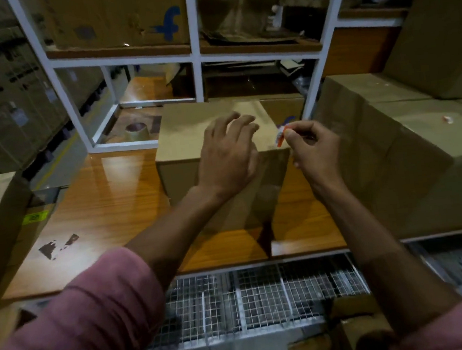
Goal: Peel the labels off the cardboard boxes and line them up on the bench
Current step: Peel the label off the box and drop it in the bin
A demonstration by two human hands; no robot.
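Label coming off centre box [208, 131]; nothing lined up yet.
Right hand [313, 144] pinches small orange-white label [280, 137], seemingly half-peeled; left hand [227, 152] lies flat, fingers spread, steadying the box on bench [108, 198].

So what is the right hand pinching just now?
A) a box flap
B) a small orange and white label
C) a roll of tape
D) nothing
B: the right hand pinches a small orange and white label at the top corner of the cardboard box, while the left hand rests on it.
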